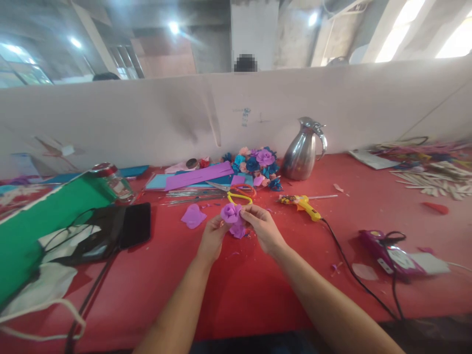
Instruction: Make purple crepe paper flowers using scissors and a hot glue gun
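Between my hands is a purple paper flower [230, 212] with a curled centre, held above the red table. My left hand [213, 238] pinches it from the left, low on the bloom. From the right, the fingertips of my right hand [262, 227] close on its edge. Just below the flower is more purple paper [238, 231]; I cannot tell whether it is joined on. Loose purple petals [193, 216] lie left of my hands. Scissors [239, 194] with yellow and red handles rest just beyond the flower. A yellow glue gun [305, 205] lies to the right.
Finished paper flowers [258, 164] are heaped at the back beside a steel jug [303, 150]. Purple paper strips [199, 176] and wires [191, 194] lie left of them. A phone [135, 225] and glass jar [117, 183] sit left. A magenta power strip [393, 253] and cords are right.
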`<move>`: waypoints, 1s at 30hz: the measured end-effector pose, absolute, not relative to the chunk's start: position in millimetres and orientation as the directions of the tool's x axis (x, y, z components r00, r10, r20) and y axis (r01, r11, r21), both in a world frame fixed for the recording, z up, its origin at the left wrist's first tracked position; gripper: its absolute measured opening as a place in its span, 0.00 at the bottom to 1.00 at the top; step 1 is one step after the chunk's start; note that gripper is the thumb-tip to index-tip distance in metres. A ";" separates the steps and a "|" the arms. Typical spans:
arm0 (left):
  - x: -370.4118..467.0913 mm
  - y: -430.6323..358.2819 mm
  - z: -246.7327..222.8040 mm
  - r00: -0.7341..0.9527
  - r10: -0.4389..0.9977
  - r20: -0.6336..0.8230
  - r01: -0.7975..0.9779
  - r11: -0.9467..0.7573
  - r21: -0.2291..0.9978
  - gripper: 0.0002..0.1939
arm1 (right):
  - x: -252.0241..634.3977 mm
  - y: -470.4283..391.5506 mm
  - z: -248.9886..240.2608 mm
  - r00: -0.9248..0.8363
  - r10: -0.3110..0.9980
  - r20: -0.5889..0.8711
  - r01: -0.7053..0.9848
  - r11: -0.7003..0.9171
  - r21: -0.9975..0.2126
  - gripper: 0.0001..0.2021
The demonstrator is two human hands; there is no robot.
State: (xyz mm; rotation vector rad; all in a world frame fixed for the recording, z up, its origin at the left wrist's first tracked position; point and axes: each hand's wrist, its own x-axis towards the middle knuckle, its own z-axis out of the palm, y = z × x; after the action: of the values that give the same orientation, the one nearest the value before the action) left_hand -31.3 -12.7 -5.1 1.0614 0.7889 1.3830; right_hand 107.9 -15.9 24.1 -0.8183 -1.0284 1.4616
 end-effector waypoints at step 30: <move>-56.4 11.8 -6.7 -0.421 0.890 0.174 -0.371 -0.344 0.862 0.14 | 99.0 95.4 52.6 -0.273 0.958 0.085 0.956 0.280 -0.083 0.24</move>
State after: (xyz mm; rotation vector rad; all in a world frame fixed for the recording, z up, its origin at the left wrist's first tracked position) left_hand -56.4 11.8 -6.7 0.8381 0.9715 1.8745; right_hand 99.0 95.4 52.6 -1.8165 -2.4165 0.0233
